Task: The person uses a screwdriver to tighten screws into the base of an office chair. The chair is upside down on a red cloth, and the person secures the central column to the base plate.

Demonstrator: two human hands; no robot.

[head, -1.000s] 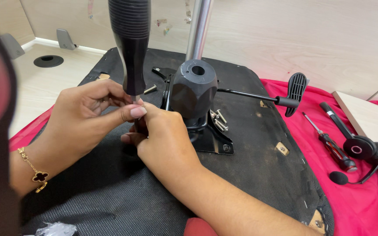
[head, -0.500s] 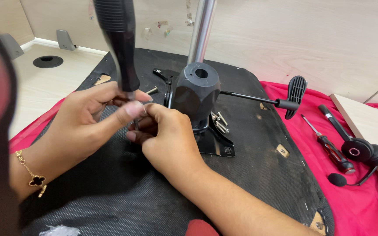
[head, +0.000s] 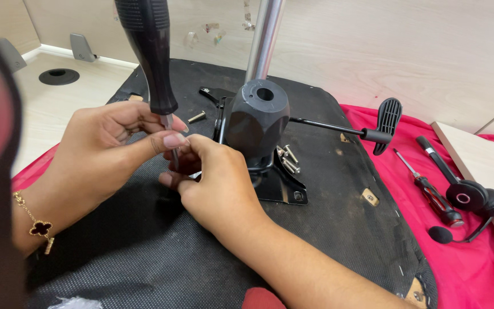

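The thin steel shaft of an upright black-handled screwdriver [head: 150, 51] is pinched by the left hand [head: 110, 151] and the right hand [head: 215, 183] (grips closed) over the black fabric chair-seat underside [head: 144, 252], beside its black mechanism housing [head: 257, 123].

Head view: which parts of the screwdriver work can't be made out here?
- Screwdriver tip: hidden behind the left hand and right hand.
- Screwdriver handle top: cut off by the upper frame edge.
- Whatever the tip meets: covered by the fingers.
- Chair mechanism base plate: its left side is hidden behind the right hand.

Screwdriver [head: 151, 63] tip hidden behind fingers [head: 170, 140]; handle top cut off.
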